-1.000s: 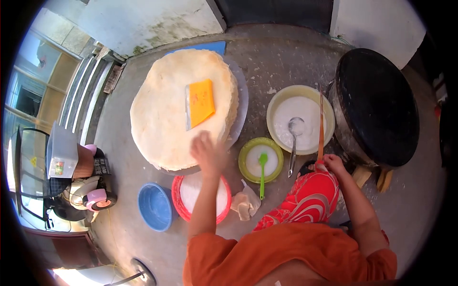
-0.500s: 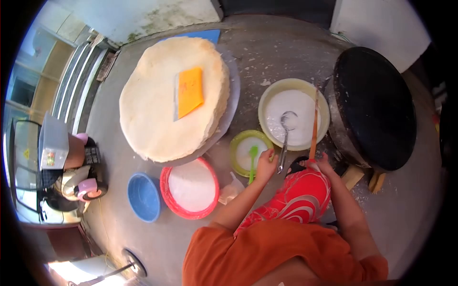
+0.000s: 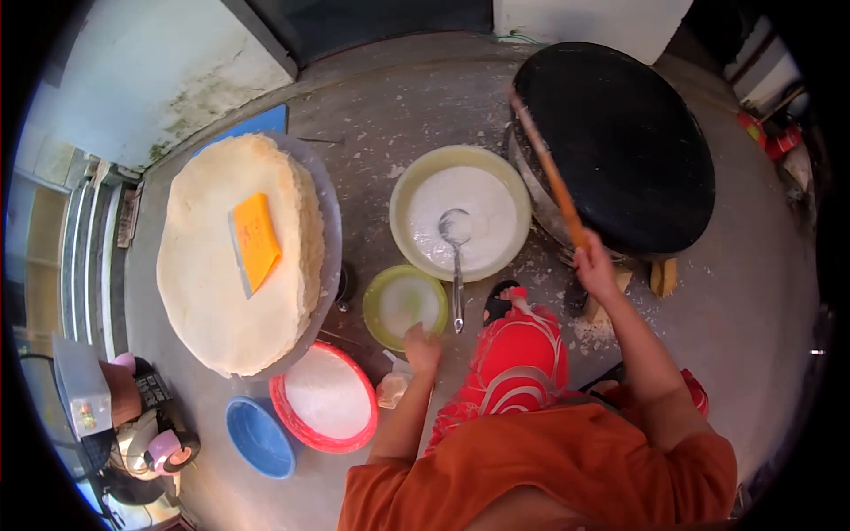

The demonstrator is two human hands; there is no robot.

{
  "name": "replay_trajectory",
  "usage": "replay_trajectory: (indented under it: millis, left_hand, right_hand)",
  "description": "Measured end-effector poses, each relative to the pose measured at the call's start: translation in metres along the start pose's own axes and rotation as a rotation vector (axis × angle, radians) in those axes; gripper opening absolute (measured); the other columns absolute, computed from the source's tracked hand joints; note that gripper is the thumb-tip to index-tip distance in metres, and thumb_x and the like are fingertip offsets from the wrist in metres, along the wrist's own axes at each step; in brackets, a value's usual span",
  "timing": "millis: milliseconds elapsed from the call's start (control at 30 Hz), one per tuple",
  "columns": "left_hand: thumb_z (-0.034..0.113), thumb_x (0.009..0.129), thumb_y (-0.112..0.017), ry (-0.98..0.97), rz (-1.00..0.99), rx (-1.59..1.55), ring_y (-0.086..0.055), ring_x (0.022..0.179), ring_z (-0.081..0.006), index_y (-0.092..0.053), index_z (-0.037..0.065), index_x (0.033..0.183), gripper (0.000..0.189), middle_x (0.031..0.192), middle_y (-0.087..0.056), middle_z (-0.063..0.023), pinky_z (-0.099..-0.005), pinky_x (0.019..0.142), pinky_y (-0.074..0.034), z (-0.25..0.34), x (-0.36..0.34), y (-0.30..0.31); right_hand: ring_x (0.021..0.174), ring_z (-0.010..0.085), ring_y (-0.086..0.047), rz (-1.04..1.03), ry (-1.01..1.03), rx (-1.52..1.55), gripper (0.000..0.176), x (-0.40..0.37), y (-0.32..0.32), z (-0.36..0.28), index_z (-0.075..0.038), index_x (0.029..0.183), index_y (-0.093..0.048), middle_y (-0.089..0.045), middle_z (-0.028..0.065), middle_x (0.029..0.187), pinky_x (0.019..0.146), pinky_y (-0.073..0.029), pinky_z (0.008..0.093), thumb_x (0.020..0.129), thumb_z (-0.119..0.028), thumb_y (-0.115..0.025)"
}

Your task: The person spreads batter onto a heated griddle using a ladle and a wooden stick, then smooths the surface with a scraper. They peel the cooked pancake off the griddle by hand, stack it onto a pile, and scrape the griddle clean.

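Note:
My right hand (image 3: 599, 268) is closed round the lower end of a long wooden stick (image 3: 552, 175), which slants up along the near left edge of a round black griddle (image 3: 620, 142). Low over the near rim of a small green bowl (image 3: 370, 311) is my left hand (image 3: 421, 349); its fingers are smeared by motion. White stuff fills that bowl, with a faint green blur in it, and I cannot make out whether the hand grips anything. Between my hands, a metal ladle (image 3: 458, 281) leans in a cream basin (image 3: 398, 234) of white batter.
At left stands a thick round stack of pale flatbread (image 3: 208, 292), a yellow scraper (image 3: 257, 241) lying on top. Nearer me are a red basin (image 3: 359, 440) of white powder, a blue basin (image 3: 257, 434) and a small bag (image 3: 394, 388). Wooden blocks (image 3: 662, 276) sit beneath the griddle.
My right hand has raised the wooden stick from the cream basin to the griddle's edge. My left hand is lower beside the green bowl; the green utensil there is now blurred. The view has swung right.

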State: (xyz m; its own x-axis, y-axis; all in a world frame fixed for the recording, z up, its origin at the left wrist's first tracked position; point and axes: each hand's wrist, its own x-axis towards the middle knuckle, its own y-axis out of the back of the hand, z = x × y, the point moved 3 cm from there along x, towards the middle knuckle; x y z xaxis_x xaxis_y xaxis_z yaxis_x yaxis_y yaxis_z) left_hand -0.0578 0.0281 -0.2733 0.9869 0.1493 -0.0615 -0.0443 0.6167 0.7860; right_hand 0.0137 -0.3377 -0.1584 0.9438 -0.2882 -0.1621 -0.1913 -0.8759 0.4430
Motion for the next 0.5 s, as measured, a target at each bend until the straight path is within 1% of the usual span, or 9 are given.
replay_trajectory:
  millis: [67,133,200,267,333,400,433,467,500]
  left_hand:
    - [0.016,0.068,-0.059,0.033,0.034,0.109,-0.047,0.098,-0.0346,-0.052,0.0,0.105,0.041,0.104,-0.052,-0.0182,-0.0405,0.086,-0.037,-0.011,-0.007,-0.004]
    - [0.018,0.067,-0.059,0.046,0.014,0.098,-0.044,0.102,-0.0343,-0.051,0.002,0.107,0.044,0.108,-0.05,-0.0167,-0.0422,0.086,-0.036,-0.012,-0.012,-0.008]
    - [0.018,0.069,-0.058,0.141,0.037,0.187,-0.039,0.107,-0.0337,-0.047,0.004,0.112,0.047,0.115,-0.043,-0.0156,-0.0449,0.086,-0.035,-0.006,-0.018,-0.004]
    - [0.018,0.068,-0.059,0.163,0.03,0.294,-0.039,0.105,-0.0346,-0.045,0.005,0.115,0.051,0.117,-0.04,-0.0161,-0.0436,0.087,-0.035,-0.008,-0.021,-0.006]
    - [0.018,0.068,-0.061,0.189,0.022,0.398,-0.04,0.104,-0.0355,-0.043,0.005,0.118,0.054,0.12,-0.037,-0.0166,-0.0422,0.087,-0.035,-0.008,-0.026,-0.008]
    - [0.018,0.071,-0.059,0.29,-0.153,0.503,-0.042,0.104,-0.034,-0.035,0.007,0.124,0.059,0.124,-0.031,-0.0161,-0.0407,0.087,-0.037,-0.011,-0.03,-0.012]
    - [0.018,0.071,-0.059,0.305,-0.154,0.507,-0.042,0.104,-0.034,-0.035,0.007,0.124,0.059,0.124,-0.031,-0.0161,-0.0407,0.087,-0.037,-0.011,-0.029,-0.011]
    - [0.017,0.072,-0.058,0.352,-0.233,0.435,-0.043,0.103,-0.0346,-0.032,0.007,0.125,0.06,0.123,-0.03,-0.017,-0.0404,0.086,-0.038,-0.013,-0.026,-0.015]
    - [0.017,0.073,-0.057,0.407,-0.309,0.362,-0.044,0.103,-0.0352,-0.03,0.007,0.127,0.061,0.123,-0.03,-0.018,-0.04,0.085,-0.039,-0.019,-0.027,-0.018]
  right_hand:
    - [0.058,0.0102,-0.048,0.199,0.096,-0.019,0.054,-0.001,0.051,-0.01,-0.018,0.133,-0.025,-0.05,0.0029,0.066,0.058,-0.042,0.0229,0.084,-0.002,-0.042]
    - [0.06,0.0118,-0.05,0.453,-0.139,-0.125,0.058,-0.003,0.093,0.015,-0.02,0.134,-0.025,-0.053,0.0043,0.068,0.059,-0.044,0.0258,0.082,0.001,-0.04]
    - [0.064,0.0157,-0.055,0.514,-0.306,-0.317,0.057,-0.012,0.102,0.037,-0.019,0.134,-0.024,-0.059,0.0076,0.075,0.061,-0.046,0.029,0.082,0.0,-0.04]
    - [0.069,0.0204,-0.059,0.262,0.057,-0.478,0.055,-0.036,0.059,0.017,-0.021,0.132,-0.03,-0.062,0.0113,0.084,0.064,-0.046,0.0319,0.082,-0.002,-0.042]
    - [0.072,0.0217,-0.061,-0.298,0.295,-0.317,0.052,-0.06,0.019,-0.019,-0.024,0.128,-0.037,-0.062,0.0139,0.089,0.066,-0.046,0.0321,0.081,-0.003,-0.045]
    - [0.072,0.0227,-0.061,-0.364,0.201,-0.309,0.049,-0.063,0.001,-0.049,-0.024,0.125,-0.041,-0.061,0.014,0.086,0.066,-0.046,0.0326,0.08,-0.005,-0.047]
    - [0.071,0.0237,-0.061,-0.431,0.107,-0.293,0.047,-0.063,-0.006,-0.063,-0.025,0.122,-0.045,-0.061,0.014,0.083,0.066,-0.046,0.0331,0.078,-0.006,-0.049]
    - [0.071,0.0237,-0.061,-0.454,0.108,-0.29,0.047,-0.061,-0.008,-0.089,-0.025,0.122,-0.045,-0.061,0.014,0.083,0.066,-0.046,0.0331,0.078,-0.006,-0.049]
    - [0.07,0.0249,-0.06,-0.508,0.139,-0.492,0.045,-0.056,-0.009,-0.118,-0.024,0.119,-0.047,-0.061,0.0135,0.08,0.064,-0.047,0.0342,0.077,-0.01,-0.052]
